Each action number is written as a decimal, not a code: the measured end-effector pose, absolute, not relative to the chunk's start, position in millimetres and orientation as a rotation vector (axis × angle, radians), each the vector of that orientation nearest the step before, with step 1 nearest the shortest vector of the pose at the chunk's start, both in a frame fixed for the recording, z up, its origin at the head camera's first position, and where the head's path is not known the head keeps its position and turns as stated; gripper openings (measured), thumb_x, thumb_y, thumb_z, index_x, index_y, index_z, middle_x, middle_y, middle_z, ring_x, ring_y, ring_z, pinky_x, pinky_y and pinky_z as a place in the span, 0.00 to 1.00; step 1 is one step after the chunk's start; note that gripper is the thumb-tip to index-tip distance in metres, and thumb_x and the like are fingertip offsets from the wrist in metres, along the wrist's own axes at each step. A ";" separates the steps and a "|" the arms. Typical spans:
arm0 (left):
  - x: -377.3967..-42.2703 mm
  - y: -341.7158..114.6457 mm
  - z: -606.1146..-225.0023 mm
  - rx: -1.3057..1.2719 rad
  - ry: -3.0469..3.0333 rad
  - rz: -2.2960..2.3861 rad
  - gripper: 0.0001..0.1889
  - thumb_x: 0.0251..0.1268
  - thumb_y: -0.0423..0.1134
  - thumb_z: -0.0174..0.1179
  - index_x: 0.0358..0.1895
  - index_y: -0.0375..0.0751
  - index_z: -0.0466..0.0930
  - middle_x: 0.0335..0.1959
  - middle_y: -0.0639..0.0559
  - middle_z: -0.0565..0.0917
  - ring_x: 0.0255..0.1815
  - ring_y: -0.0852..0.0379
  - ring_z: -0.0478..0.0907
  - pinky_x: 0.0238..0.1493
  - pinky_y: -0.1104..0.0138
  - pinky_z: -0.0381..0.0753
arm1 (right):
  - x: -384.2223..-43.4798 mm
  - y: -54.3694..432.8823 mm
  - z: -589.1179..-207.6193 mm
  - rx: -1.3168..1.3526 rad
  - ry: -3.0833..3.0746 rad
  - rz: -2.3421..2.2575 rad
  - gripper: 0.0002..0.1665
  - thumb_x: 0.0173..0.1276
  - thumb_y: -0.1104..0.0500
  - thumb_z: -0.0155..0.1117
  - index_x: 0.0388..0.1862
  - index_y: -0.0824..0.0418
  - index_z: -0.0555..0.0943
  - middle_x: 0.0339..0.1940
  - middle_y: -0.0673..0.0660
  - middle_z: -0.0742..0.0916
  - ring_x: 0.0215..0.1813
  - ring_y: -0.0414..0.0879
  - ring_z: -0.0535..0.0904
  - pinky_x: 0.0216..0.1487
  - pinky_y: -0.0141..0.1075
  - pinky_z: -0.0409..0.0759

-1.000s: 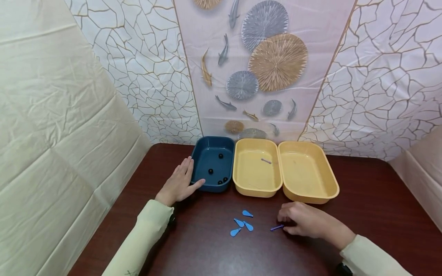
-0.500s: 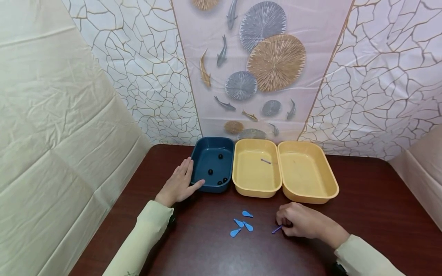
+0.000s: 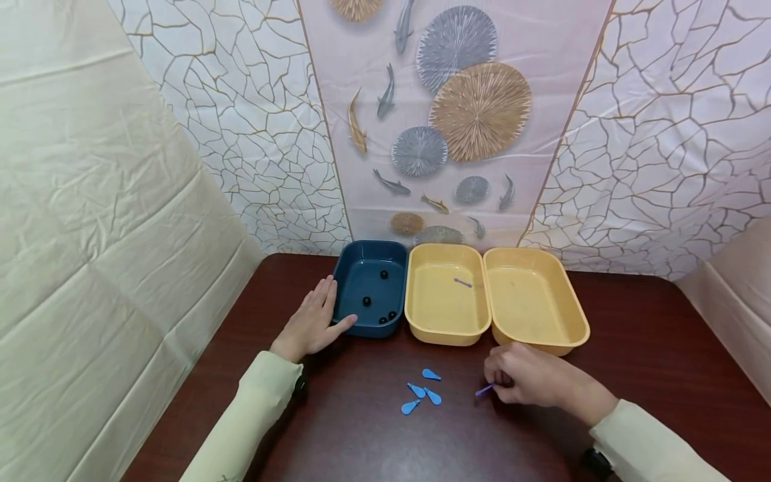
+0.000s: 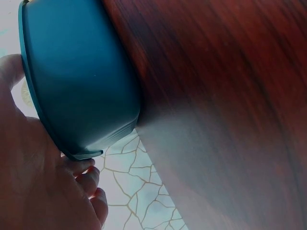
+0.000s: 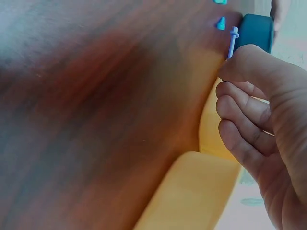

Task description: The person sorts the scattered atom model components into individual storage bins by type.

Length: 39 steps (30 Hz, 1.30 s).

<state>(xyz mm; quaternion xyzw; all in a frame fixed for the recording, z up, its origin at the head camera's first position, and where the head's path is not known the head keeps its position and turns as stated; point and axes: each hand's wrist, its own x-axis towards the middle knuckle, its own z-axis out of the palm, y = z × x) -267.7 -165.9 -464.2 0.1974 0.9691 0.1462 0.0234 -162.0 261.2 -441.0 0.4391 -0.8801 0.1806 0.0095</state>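
My right hand point(image 3: 530, 375), over the table before the right yellow tray, pinches a thin purple stick point(image 3: 484, 389) between thumb and fingertips. In the right wrist view a small collar shows near the free end of the stick point(image 5: 232, 42). My left hand point(image 3: 310, 323) rests with straight fingers against the left rim of the dark blue tray point(image 3: 376, 331), thumb at its front corner. Several black beads point(image 3: 367, 302) lie inside that tray. Between my hands, several flat blue teardrop-shaped pieces point(image 3: 432, 396) lie on the table. Another purple stick point(image 3: 462, 282) lies in the middle yellow tray point(image 3: 448, 337).
The right yellow tray point(image 3: 533, 314) stands beside the middle one, all three trays in a row at the back of the dark brown table point(image 3: 385, 448). A patterned cloth point(image 3: 446, 201) hangs behind them. A pale cloth point(image 3: 150, 268) hangs at the left.
My right hand has taken hold of the purple stick and raised it slightly off the table, its free end tilting down. The left hand stays at the blue tray.
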 end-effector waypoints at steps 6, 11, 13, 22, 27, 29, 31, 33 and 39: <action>-267.5 -165.4 -463.5 0.604 2.996 0.450 0.52 0.78 0.67 0.49 0.86 0.32 0.39 0.89 0.38 0.42 0.90 0.36 0.40 0.88 0.43 0.46 | -166.3 259.3 -423.6 1.360 -2.765 0.530 0.17 0.52 0.68 0.76 0.25 0.47 0.79 0.23 0.40 0.78 0.27 0.26 0.71 0.26 0.18 0.69; -267.5 -165.2 -464.0 0.599 2.998 0.450 0.52 0.78 0.67 0.49 0.86 0.32 0.39 0.89 0.38 0.42 0.90 0.36 0.41 0.88 0.43 0.46 | -172.2 257.6 -408.6 1.345 -2.753 0.506 0.18 0.53 0.69 0.75 0.24 0.47 0.79 0.22 0.39 0.77 0.28 0.27 0.70 0.26 0.20 0.69; -267.7 -165.1 -464.4 0.599 3.001 0.448 0.52 0.78 0.67 0.49 0.86 0.32 0.39 0.89 0.38 0.43 0.90 0.36 0.41 0.88 0.42 0.47 | -175.5 256.6 -403.2 1.345 -2.747 0.490 0.17 0.54 0.69 0.75 0.24 0.48 0.79 0.22 0.40 0.77 0.28 0.28 0.71 0.26 0.20 0.69; -267.6 -165.2 -464.4 0.601 2.999 0.452 0.52 0.78 0.67 0.48 0.86 0.32 0.39 0.89 0.38 0.42 0.90 0.37 0.41 0.88 0.43 0.46 | -190.7 251.6 -383.8 1.287 -2.767 0.426 0.13 0.58 0.68 0.76 0.27 0.51 0.82 0.25 0.42 0.81 0.29 0.34 0.76 0.30 0.25 0.75; -267.4 -165.1 -463.8 0.600 2.999 0.453 0.52 0.78 0.67 0.48 0.86 0.32 0.40 0.89 0.38 0.43 0.90 0.37 0.41 0.88 0.42 0.47 | -200.0 248.0 -380.4 1.245 -2.783 0.407 0.14 0.57 0.68 0.75 0.25 0.50 0.81 0.25 0.44 0.82 0.30 0.36 0.76 0.32 0.26 0.76; -267.2 -164.9 -463.5 0.599 2.998 0.459 0.52 0.78 0.67 0.49 0.86 0.32 0.40 0.89 0.38 0.43 0.90 0.36 0.41 0.88 0.42 0.47 | -204.0 246.4 -379.6 1.216 -2.803 0.401 0.14 0.57 0.68 0.75 0.26 0.50 0.81 0.26 0.44 0.82 0.30 0.37 0.77 0.33 0.27 0.77; -267.0 -164.8 -463.4 0.601 2.998 0.467 0.52 0.78 0.67 0.49 0.86 0.31 0.41 0.89 0.38 0.43 0.90 0.36 0.41 0.88 0.42 0.47 | -208.3 244.9 -378.8 1.195 -2.817 0.395 0.13 0.58 0.67 0.75 0.27 0.50 0.82 0.26 0.44 0.83 0.31 0.38 0.78 0.33 0.28 0.78; -266.8 -164.8 -463.4 0.602 3.000 0.470 0.52 0.78 0.67 0.49 0.86 0.31 0.42 0.89 0.38 0.43 0.90 0.36 0.42 0.88 0.42 0.47 | -213.0 243.0 -378.0 1.182 -2.827 0.389 0.12 0.58 0.66 0.75 0.27 0.50 0.83 0.27 0.44 0.84 0.31 0.37 0.78 0.33 0.28 0.79; -266.5 -165.2 -463.0 0.602 3.002 0.464 0.52 0.77 0.67 0.49 0.86 0.32 0.41 0.89 0.38 0.43 0.90 0.36 0.42 0.88 0.42 0.47 | -229.1 238.2 -377.1 1.182 -2.793 0.386 0.10 0.57 0.67 0.75 0.27 0.53 0.84 0.26 0.45 0.84 0.30 0.38 0.79 0.33 0.29 0.80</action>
